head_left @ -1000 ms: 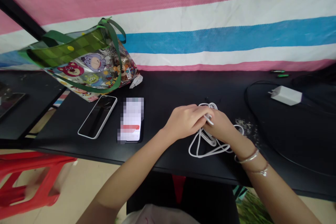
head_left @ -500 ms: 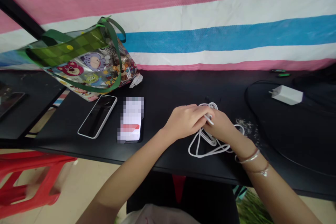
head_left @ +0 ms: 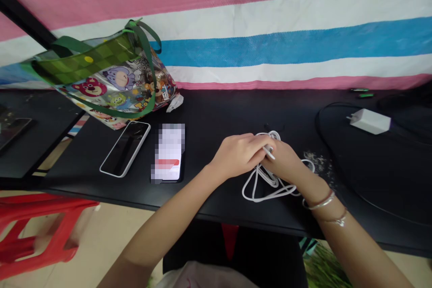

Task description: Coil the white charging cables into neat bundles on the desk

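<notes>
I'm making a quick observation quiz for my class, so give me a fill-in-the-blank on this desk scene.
The left hand and right hand hold a looped white cable over a ____ tabletop.
The white charger lies to the ____ of both hands.
The phone beside the printed tote bag has a ____ screen.
The stool by the desk is ____.

Missing words: black; right; dark; red.

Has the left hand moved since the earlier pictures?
No: against the white-framed smartphone, the left hand sits in the same place on the white cable.
</notes>
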